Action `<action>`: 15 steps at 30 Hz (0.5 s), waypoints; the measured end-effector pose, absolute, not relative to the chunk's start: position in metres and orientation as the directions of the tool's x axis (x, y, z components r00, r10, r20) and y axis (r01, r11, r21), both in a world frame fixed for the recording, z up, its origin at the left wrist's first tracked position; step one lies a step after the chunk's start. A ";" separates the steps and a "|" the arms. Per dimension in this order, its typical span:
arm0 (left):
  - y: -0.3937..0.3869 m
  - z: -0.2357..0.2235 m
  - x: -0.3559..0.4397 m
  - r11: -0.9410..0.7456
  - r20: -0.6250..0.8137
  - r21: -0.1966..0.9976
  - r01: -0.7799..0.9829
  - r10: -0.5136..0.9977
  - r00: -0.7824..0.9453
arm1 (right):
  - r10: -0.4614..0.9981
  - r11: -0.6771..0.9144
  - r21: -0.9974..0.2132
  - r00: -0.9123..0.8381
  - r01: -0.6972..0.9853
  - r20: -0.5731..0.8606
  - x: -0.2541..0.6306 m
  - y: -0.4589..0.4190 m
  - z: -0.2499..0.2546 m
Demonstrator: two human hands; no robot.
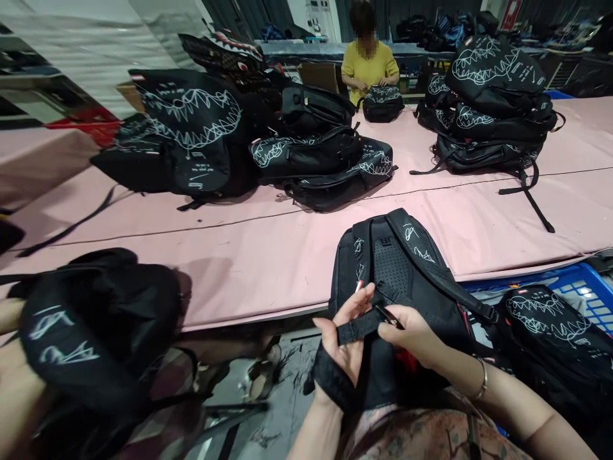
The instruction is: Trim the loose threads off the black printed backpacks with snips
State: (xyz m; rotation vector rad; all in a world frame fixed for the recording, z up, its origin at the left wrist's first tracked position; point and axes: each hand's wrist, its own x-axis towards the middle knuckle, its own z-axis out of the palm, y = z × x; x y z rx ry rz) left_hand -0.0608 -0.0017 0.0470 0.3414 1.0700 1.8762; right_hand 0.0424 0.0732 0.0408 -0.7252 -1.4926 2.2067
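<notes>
A black backpack [433, 300] leans upright against the table edge before me, its padded straps and mesh back panel facing me. My left hand [348, 342] is palm up with fingers fairly straight, and a black webbing strap [359, 327] runs across it, held at the thumb. Black material also loops around that wrist. My right hand [414, 332] pinches a small dark item with a shiny edge [391, 317] at the strap's other end; its kind is unclear. The two hands are close together over the lower part of the backpack.
Black backpacks with white drawn teeth form piles [325, 160] on the pink table [230, 275]; another pile [498, 108] stands right. Beside me, a blue crate [591, 300] holds a backpack. Another person's arm [19, 383] handles a backpack [105, 332] at left. A person in yellow [366, 64] works opposite.
</notes>
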 end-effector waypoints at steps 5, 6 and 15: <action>-0.021 0.039 -0.070 0.022 -0.274 0.900 -0.436 0.805 -0.525 | 0.636 -0.408 -0.909 -0.741 -0.086 -0.216 0.032 0.084 0.043; -0.025 0.040 -0.074 0.049 -0.303 0.901 -0.430 0.783 -0.544 | 0.631 -0.379 -0.922 -0.751 -0.078 -0.195 0.032 0.089 0.045; -0.030 0.052 -0.082 0.169 -0.413 0.871 -0.462 0.761 -0.501 | 0.600 -0.099 -0.995 -0.796 0.024 -0.079 0.031 0.103 0.043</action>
